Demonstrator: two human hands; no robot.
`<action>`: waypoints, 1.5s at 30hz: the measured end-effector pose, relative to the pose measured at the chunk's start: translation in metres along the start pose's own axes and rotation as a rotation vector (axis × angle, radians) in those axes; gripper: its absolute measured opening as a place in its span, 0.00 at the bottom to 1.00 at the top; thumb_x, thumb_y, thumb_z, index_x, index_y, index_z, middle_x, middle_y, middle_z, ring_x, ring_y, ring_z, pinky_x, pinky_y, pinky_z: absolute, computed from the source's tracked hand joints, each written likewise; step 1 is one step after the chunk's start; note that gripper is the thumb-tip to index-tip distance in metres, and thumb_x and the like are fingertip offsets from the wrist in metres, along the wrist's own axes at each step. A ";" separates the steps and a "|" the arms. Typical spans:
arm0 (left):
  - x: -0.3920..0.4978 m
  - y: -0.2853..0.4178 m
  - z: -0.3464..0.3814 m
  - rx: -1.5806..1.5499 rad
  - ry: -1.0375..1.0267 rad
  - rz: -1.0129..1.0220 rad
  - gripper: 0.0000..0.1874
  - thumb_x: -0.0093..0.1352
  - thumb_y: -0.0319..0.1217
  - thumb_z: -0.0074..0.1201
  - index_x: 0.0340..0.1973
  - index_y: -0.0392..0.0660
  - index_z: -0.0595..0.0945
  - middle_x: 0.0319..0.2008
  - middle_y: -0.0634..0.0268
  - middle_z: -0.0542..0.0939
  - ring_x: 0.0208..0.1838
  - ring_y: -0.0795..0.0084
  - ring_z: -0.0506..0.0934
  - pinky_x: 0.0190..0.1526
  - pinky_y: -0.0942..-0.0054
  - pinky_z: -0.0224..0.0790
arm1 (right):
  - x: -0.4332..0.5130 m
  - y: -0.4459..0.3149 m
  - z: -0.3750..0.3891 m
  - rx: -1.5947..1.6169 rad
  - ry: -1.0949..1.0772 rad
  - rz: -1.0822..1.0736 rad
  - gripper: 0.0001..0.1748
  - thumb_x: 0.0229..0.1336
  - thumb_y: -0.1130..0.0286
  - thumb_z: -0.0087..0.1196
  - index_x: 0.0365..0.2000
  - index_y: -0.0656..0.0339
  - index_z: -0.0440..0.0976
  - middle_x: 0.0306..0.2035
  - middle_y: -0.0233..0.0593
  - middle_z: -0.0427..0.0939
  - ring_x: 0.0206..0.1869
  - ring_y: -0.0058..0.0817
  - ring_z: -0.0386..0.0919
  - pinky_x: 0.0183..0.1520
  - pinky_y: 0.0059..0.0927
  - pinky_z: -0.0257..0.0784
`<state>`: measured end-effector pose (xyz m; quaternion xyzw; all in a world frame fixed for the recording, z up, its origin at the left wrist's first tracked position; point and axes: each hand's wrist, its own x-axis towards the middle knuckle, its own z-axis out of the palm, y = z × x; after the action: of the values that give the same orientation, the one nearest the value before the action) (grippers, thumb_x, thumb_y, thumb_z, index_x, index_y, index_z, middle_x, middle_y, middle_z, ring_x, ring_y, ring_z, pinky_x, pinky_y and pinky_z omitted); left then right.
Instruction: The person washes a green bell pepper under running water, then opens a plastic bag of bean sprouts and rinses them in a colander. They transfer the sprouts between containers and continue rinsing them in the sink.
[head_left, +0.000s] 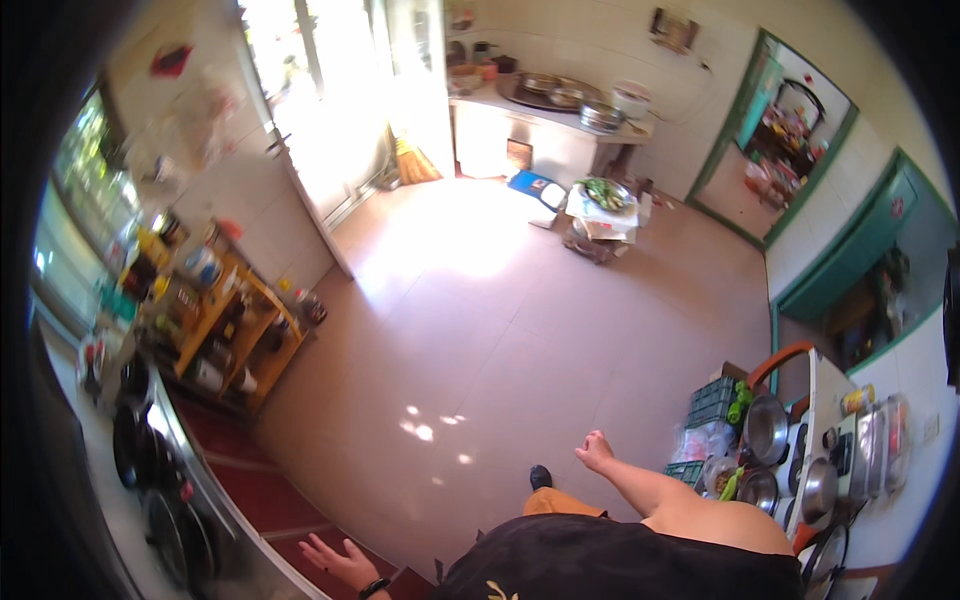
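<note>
Fingers spread and with nothing in it, my left hand (335, 562) is beside the front of the stove counter (240, 547); a dark band circles its wrist. My right hand (594, 451) hangs over the tiled floor (480, 360), ahead of my body. Its fingers are curled in and no object shows in them. One dark shoe (540, 478) is visible on the floor below my orange-brown trousers (562, 502). A dark wok or pan (169, 536) rests on the counter to the left.
A wooden shelf (251, 330) with bottles and jars stands at left, near an open door (307, 195). Ahead, a low stand bears a basin of green vegetables (602, 195). A straw broom (415, 161) leans by the doorway. Metal bowls (765, 429) and crates (711, 403) are at right.
</note>
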<state>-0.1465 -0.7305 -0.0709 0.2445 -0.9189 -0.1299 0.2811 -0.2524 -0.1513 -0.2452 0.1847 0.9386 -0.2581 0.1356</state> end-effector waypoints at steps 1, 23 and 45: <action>0.004 0.035 0.020 -0.035 -0.058 0.010 0.39 0.61 0.28 0.57 0.68 0.41 0.60 0.72 0.43 0.52 0.74 0.42 0.49 0.72 0.46 0.40 | 0.008 0.019 -0.008 0.001 0.019 -0.002 0.13 0.46 0.63 0.59 0.29 0.63 0.79 0.54 0.54 0.70 0.52 0.45 0.74 0.57 0.39 0.71; 0.196 0.473 0.412 -0.051 -0.642 0.229 0.45 0.56 0.30 0.66 0.68 0.39 0.60 0.74 0.43 0.43 0.75 0.43 0.44 0.72 0.50 0.40 | 0.197 0.210 -0.207 0.389 0.257 0.568 0.42 0.50 0.52 0.64 0.60 0.66 0.64 0.61 0.56 0.66 0.64 0.48 0.64 0.66 0.41 0.61; -0.029 1.243 0.631 -0.280 -1.201 1.330 0.42 0.58 0.42 0.64 0.67 0.52 0.64 0.74 0.45 0.43 0.75 0.37 0.40 0.68 0.33 0.36 | 0.551 0.539 -0.519 0.322 0.513 0.894 0.24 0.60 0.61 0.49 0.51 0.66 0.73 0.60 0.56 0.66 0.60 0.53 0.66 0.60 0.47 0.65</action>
<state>-0.9591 0.4008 -0.1262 -0.4819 -0.8382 -0.1571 -0.2010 -0.6040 0.7089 -0.2408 0.6417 0.7200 -0.2622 -0.0314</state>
